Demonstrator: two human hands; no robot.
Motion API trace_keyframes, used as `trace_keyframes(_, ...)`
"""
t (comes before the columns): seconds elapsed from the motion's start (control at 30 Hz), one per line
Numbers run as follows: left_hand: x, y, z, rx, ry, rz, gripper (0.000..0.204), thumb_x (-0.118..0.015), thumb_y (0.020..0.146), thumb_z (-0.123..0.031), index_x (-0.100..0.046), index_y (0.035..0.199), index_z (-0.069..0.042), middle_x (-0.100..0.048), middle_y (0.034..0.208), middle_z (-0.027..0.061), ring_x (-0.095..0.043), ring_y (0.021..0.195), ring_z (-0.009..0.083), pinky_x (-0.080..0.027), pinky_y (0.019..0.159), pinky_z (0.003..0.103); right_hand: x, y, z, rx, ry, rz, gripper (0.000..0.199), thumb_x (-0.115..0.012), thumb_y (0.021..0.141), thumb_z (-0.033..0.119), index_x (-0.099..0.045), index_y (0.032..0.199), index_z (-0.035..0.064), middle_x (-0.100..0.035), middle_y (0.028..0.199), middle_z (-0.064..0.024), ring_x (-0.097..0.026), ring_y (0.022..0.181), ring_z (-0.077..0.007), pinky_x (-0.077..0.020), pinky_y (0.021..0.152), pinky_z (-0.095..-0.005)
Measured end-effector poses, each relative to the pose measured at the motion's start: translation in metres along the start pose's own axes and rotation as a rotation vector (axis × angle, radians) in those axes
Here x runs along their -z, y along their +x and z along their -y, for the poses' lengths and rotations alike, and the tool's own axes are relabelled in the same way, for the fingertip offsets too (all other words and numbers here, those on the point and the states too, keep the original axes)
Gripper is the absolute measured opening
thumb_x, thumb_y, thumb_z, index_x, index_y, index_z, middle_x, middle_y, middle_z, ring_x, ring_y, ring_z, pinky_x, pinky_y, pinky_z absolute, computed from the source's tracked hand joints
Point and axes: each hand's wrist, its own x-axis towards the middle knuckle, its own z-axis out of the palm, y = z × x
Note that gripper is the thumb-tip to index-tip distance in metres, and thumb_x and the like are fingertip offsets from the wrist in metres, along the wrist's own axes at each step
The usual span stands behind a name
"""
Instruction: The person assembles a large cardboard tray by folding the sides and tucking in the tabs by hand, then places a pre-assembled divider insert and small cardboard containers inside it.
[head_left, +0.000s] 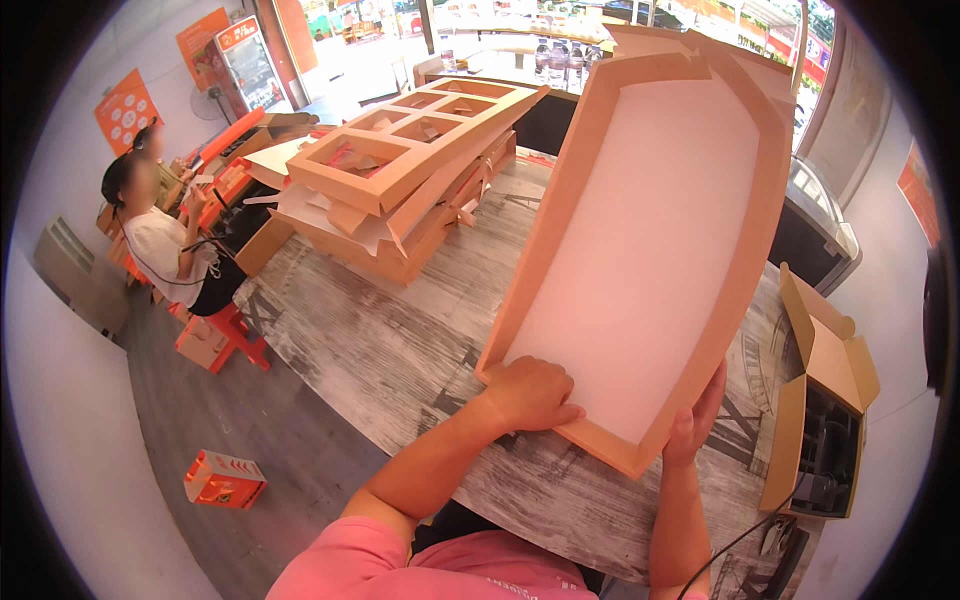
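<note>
In front of me a long, shallow cardboard box point(640, 230) stands tilted up, with brown folded walls and a white inner bottom. My left hand point(533, 393) grips its near left end, fingers curled over the wall onto the white bottom, thumb along the near edge. Around the outside of the near right corner goes my right hand point(697, 420); its fingers are partly hidden behind the wall. To the left on the table lies a stack of cardboard pieces, topped by a brown divider insert point(400, 140) with several square openings.
The wood-patterned table point(400, 340) lies beneath. At right is an open cardboard box point(820, 400) with black equipment and a cable. Two people point(165, 240) sit at the left near orange boxes. A red and white carton point(225, 480) rests on the floor; bottles point(560, 62) stand beyond the table.
</note>
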Motion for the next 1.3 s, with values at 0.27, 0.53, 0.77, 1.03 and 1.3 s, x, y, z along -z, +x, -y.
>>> trace_keyframes(0.27,-0.015,0.001,0.007,-0.075,0.057,-0.129,0.042,-0.071,0.093,-0.045,-0.068,0.075,-0.007,-0.069,0.086,0.0137,-0.069,0.086,0.0366,-0.053,0.080,0.050,0.008,-0.003,-0.014,-0.057,0.070,-0.035,0.110,-0.074,0.093,0.053,-0.017,0.167,-0.0034,-0.036,0.167,-0.0170,-0.040,0.152,-0.0279,-0.0365,0.122,-0.0434)
trace_keyframes(0.53,-0.013,0.000,0.005,-0.078,0.073,-0.234,0.039,-0.073,0.093,-0.042,-0.066,0.081,-0.006,-0.066,0.090,0.0149,-0.067,0.086,0.0384,-0.052,0.079,0.050,0.012,-0.002,-0.020,-0.123,0.095,-0.037,0.080,-0.059,0.104,0.030,-0.023,0.167,-0.0033,-0.039,0.165,-0.0150,-0.044,0.148,-0.0251,-0.0364,0.121,-0.0410)
trace_keyframes(0.77,-0.013,0.003,0.008,-0.170,0.081,-0.334,0.039,-0.074,0.091,-0.043,-0.064,0.082,-0.007,-0.063,0.095,0.0131,-0.063,0.093,0.0359,-0.050,0.083,0.048,0.020,-0.004,-0.030,-0.229,0.203,-0.073,0.074,-0.055,0.106,0.019,-0.021,0.167,-0.0043,-0.038,0.167,-0.0174,-0.042,0.150,-0.0266,-0.0335,0.124,-0.0406)
trace_keyframes(1.03,-0.007,0.003,0.001,-0.123,0.029,-0.342,0.037,-0.076,0.092,-0.042,-0.063,0.090,-0.008,-0.064,0.088,0.0128,-0.064,0.089,0.0366,-0.049,0.083,0.049,0.022,-0.002,-0.035,-0.288,0.216,-0.099,0.068,-0.053,0.108,0.016,-0.024,0.166,-0.0038,-0.039,0.166,-0.0170,-0.043,0.149,-0.0246,-0.0352,0.123,-0.0398)
trace_keyframes(1.3,-0.010,0.010,0.003,-0.306,-0.077,-0.610,0.033,-0.080,0.090,-0.036,-0.062,0.094,-0.009,-0.065,0.087,0.0112,-0.065,0.085,0.0341,-0.051,0.078,0.045,0.043,-0.001,-0.053,-0.443,0.165,-0.208,0.066,-0.054,0.110,0.027,-0.029,0.165,-0.0020,-0.043,0.162,-0.0177,-0.052,0.140,-0.0256,-0.0443,0.116,-0.0394)
